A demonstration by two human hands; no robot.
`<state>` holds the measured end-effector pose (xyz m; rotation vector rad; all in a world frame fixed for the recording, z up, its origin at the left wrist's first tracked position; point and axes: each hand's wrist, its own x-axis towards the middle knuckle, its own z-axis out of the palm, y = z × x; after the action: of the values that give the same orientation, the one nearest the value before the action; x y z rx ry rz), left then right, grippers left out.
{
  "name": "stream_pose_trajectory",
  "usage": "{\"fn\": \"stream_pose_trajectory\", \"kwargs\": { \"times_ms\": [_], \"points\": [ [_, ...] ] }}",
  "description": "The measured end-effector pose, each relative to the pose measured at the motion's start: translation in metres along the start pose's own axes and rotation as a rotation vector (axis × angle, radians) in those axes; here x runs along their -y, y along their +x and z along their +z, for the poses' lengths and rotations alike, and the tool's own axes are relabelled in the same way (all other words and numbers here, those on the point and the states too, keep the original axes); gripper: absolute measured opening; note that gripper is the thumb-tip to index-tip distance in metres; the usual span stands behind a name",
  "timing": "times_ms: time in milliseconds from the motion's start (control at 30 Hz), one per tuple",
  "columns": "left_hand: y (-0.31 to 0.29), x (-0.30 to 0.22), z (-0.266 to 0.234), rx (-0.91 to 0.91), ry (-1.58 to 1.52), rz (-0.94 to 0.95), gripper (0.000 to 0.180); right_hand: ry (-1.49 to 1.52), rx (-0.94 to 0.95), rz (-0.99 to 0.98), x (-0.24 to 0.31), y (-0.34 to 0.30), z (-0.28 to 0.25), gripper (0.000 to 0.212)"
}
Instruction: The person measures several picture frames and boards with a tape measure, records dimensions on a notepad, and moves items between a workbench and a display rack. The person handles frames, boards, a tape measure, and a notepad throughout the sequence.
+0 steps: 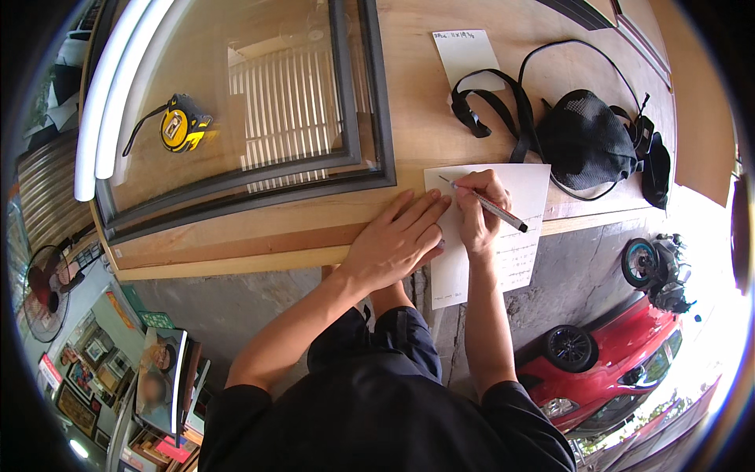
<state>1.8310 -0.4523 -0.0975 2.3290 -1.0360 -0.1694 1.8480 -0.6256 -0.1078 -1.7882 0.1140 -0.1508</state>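
A white sheet of paper (519,189) with handwritten lines lies at the front edge of the wooden workbench (417,94), its lower part hanging past the edge. My right hand (481,208) grips a pen (503,214), its tip near the upper left of the sheet. My left hand (401,240) lies flat with fingers stretched, fingertips at the sheet's left margin. To its left are two dark-framed glass panes (291,169), one upon the other. A yellow and black tape measure (182,123) rests on the glass.
White tubes (118,94) run along the panes' left side. A black mesh bag (586,138) with straps lies right of the paper, near a smaller note (465,55). Beyond the bench are a red car (605,362), a motorcycle (657,267) and a fan (51,291).
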Motion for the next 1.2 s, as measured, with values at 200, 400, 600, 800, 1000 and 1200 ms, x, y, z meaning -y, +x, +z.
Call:
{"fn": "stream_pose_trajectory", "kwargs": {
  "times_ms": [200,400,600,800,1000,1200],
  "points": [
    [-0.002,0.001,0.002,0.005,0.018,0.025,0.024,-0.105,0.081,-0.091,0.008,0.006,0.004,0.006],
    [-0.001,0.001,0.0,0.017,0.024,0.026,0.025,-0.087,0.076,-0.122,0.002,0.003,0.003,0.006],
    [0.0,0.0,0.002,-0.036,-0.006,0.018,0.024,-0.177,0.039,-0.102,0.009,0.005,0.005,0.006],
    [0.001,0.001,0.002,-0.062,-0.026,0.017,0.025,-0.195,0.003,-0.109,0.009,0.004,0.006,0.005],
    [0.001,0.001,0.002,-0.069,-0.032,0.013,0.025,-0.181,-0.046,-0.05,0.014,0.003,0.007,0.005],
    [0.002,0.001,0.0,-0.066,-0.038,0.016,0.025,-0.166,-0.027,-0.085,0.01,0.001,0.003,0.003]
  ]
}}
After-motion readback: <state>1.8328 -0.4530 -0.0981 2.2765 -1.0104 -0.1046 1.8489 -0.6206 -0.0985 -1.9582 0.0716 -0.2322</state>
